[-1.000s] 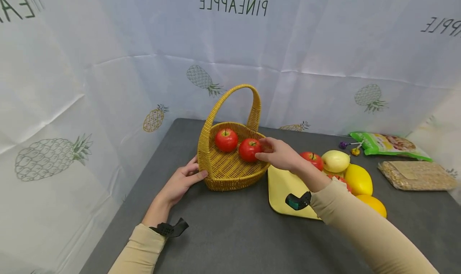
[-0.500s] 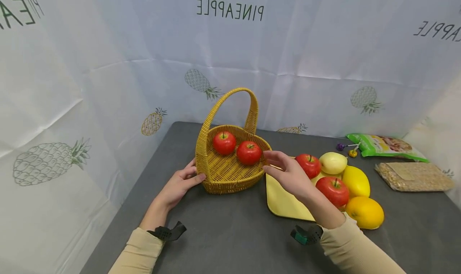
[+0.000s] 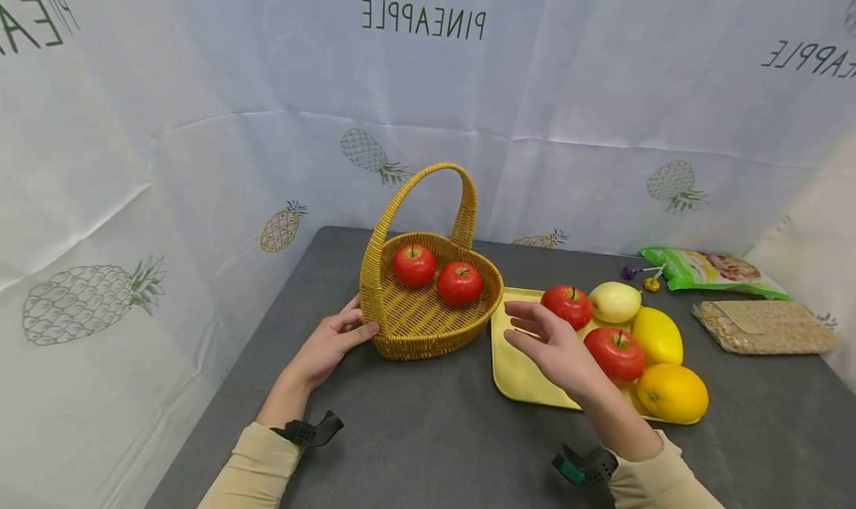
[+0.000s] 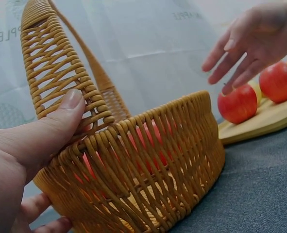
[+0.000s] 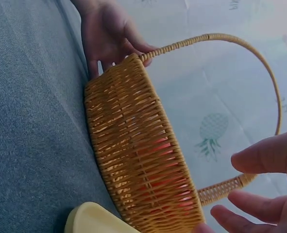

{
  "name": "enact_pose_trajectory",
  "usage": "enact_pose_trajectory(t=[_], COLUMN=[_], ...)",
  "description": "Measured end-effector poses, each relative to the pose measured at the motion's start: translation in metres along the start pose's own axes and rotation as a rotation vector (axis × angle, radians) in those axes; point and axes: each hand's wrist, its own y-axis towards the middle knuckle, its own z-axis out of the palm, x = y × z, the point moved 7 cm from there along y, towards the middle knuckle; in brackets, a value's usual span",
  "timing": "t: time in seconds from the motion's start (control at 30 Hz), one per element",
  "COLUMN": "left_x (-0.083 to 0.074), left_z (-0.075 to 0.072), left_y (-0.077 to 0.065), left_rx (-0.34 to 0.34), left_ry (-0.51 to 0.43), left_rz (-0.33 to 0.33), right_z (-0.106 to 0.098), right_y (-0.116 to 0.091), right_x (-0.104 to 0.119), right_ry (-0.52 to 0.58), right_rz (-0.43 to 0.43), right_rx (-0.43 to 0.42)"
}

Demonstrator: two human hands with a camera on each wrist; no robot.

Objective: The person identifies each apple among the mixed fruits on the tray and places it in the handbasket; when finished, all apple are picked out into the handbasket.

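A heart-shaped yellow wicker basket (image 3: 428, 342) with a tall arched handle stands on the dark table. Two red apples, one toward the back left (image 3: 414, 265) and another to its right (image 3: 459, 284), lie inside it. My left hand (image 3: 332, 349) holds the basket's left side, thumb at the foot of the handle (image 4: 60, 73) and fingers around the outer wall. Over the yellow tray (image 3: 528, 379), right of the basket, hovers my right hand (image 3: 558, 345), fingers loosely bent and holding nothing. Two more red apples, the rear one (image 3: 567, 306) and the front one (image 3: 615, 354), sit beyond it.
Beside those apples are a pale yellow fruit (image 3: 616, 302), a yellow lemon-like fruit (image 3: 658, 335) and an orange (image 3: 672, 393). Farther right lie two lollipops (image 3: 650, 283), a green snack bag (image 3: 715, 268) and a clear packet of grains (image 3: 765, 327). A pineapple-print curtain (image 3: 428, 85) hangs behind.
My right hand has let go of the right-hand apple in the basket and drawn back to the right, over the tray. The left hand keeps its place on the basket.
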Motion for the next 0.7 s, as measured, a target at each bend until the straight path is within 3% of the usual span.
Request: enact_pose_trajectory(t=[0.7], left_x=[0.000], left_z=[0.000], left_y=[0.000], left_rx=[0.012], left_ry=[0.041], left_rz=[-0.021], right_z=[-0.061], right_y=[-0.005], right_x=[-0.003], right_ry=[-0.108], right_rz=[0.067], right_rx=[-0.006])
